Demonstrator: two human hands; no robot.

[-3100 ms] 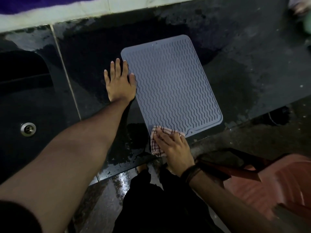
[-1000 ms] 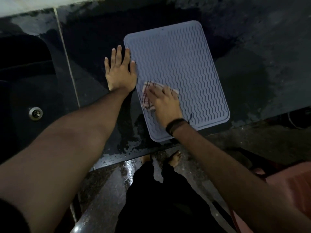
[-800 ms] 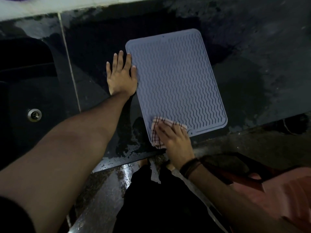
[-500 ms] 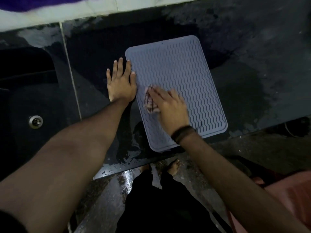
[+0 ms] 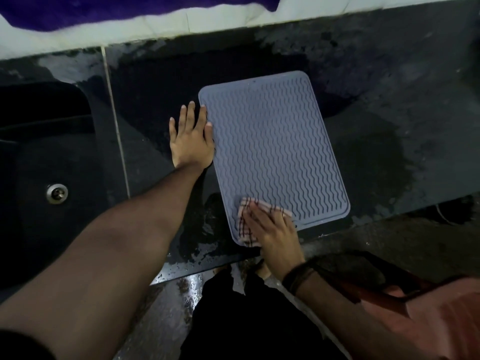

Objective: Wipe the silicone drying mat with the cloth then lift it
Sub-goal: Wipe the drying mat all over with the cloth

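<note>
Since half a second ago I've dragged my right hand, fingers flat on the cloth, to the mat's near-left corner by the counter edge, left hand flat, pinning its left edge.

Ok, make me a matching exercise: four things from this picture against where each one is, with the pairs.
Things:
1. cloth
2. left hand
3. drain
4. mat

Places:
A. flat at the mat's left edge
B. in the sink, far left
C. on the mat's near corner, under the right hand
D. lying flat on the dark counter

Pairs: 1-C, 2-A, 3-B, 4-D
</note>
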